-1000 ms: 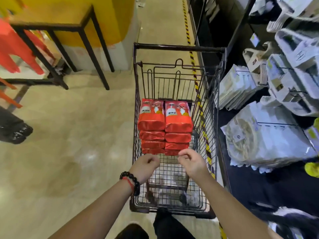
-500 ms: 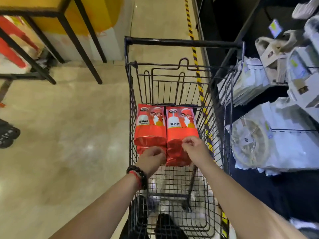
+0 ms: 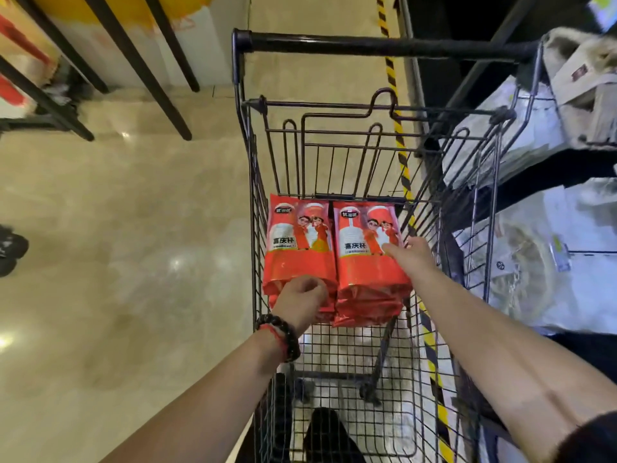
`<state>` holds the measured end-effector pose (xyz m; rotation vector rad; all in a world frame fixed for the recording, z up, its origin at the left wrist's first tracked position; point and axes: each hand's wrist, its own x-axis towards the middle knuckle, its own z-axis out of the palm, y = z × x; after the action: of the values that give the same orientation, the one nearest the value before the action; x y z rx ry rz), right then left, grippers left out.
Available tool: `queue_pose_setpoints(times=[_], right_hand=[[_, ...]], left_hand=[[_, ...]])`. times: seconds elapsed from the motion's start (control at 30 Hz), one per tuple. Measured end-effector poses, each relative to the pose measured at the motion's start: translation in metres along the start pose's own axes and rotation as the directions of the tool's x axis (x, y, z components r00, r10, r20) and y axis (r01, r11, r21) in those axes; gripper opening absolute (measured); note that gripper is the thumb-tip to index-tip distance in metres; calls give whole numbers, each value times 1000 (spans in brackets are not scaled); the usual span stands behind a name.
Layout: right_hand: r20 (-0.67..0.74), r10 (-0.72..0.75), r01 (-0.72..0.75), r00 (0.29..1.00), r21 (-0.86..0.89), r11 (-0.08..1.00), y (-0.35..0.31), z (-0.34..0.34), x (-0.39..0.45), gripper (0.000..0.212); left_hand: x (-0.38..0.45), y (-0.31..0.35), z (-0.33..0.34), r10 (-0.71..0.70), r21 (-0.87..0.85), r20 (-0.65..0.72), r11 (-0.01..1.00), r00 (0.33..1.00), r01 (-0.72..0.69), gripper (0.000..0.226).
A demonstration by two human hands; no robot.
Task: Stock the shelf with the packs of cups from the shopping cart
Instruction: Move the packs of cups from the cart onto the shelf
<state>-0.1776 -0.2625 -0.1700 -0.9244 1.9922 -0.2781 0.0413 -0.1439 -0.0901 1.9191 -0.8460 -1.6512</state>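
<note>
The right hand has left the near end of the right stack of red cup packs and now lies farther up on the top pack, fingers extended. The left hand now sits at the left stack's near end, fingers curled.

Lighting: indoor, moderate, from overhead. Specular glare spots on polished floor; sheen on red cup packs. Shelf at right partly in deep shadow. Quality: soft overall, motion blur at margins; wide-angle bowing of shopping cart lines.
</note>
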Motion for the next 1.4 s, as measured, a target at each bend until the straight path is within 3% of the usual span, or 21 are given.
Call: queue_pose_setpoints(times=[0.07, 0.17, 0.4, 0.5, 0.57, 0.7, 0.8, 0.9, 1.07, 1.17, 1.27, 1.4], right_hand=[[171, 150, -169, 974, 102, 980, 6, -1, 8, 86], [309, 253, -312, 917, 160, 936, 16, 0, 13, 93], [348, 212, -316, 913, 277, 907, 23, -2, 11, 97], [322, 172, -277, 931, 313, 909, 33, -15, -1, 78], [289, 127, -227, 949, 342, 912, 40, -26, -15, 58], [289, 16, -158, 957, 476, 865, 38, -38, -59, 34], [338, -151, -50, 929, 519, 853, 25, -36, -103, 47], [343, -271, 33, 899, 565, 825, 17, -27, -138, 52], [318, -259, 33, 912, 571, 820, 18, -6, -162, 65], [327, -236, 20, 915, 548, 836, 19, 2, -173, 74], [332, -247, 42, 910, 519, 853, 18, 7, -178, 73], [413, -265, 68, 871, 432, 899, 9, 9, -180, 73]], left_hand=[[5, -2, -2, -11, -16, -5, 1000, 1000, 11, 23], [9, -3, -5, -33, -50, -5, 998, 999, 33, 24], [13, -2, -6, -91, -20, -9, 996, 996, 91, 11], [13, -3, -7, -107, -89, 13, 990, 994, 108, 8], [13, -2, -7, -113, -159, 43, 980, 993, 119, 28], [9, 6, -5, -110, -227, 97, 965, 989, 129, 92], [4, 13, -2, -83, -239, 165, 963, 983, 122, 123], [-1, 17, -6, -3, -357, 225, 930, 974, 85, 135], [-12, 9, -13, 107, -436, 150, 899, 983, -32, 124], [-15, -2, -18, 154, -428, 157, 901, 975, -73, 103], [-16, -10, -25, 169, -454, 147, 887, 975, -85, 80], [-22, -17, -41, 166, -482, 88, 870, 982, -104, 73]])
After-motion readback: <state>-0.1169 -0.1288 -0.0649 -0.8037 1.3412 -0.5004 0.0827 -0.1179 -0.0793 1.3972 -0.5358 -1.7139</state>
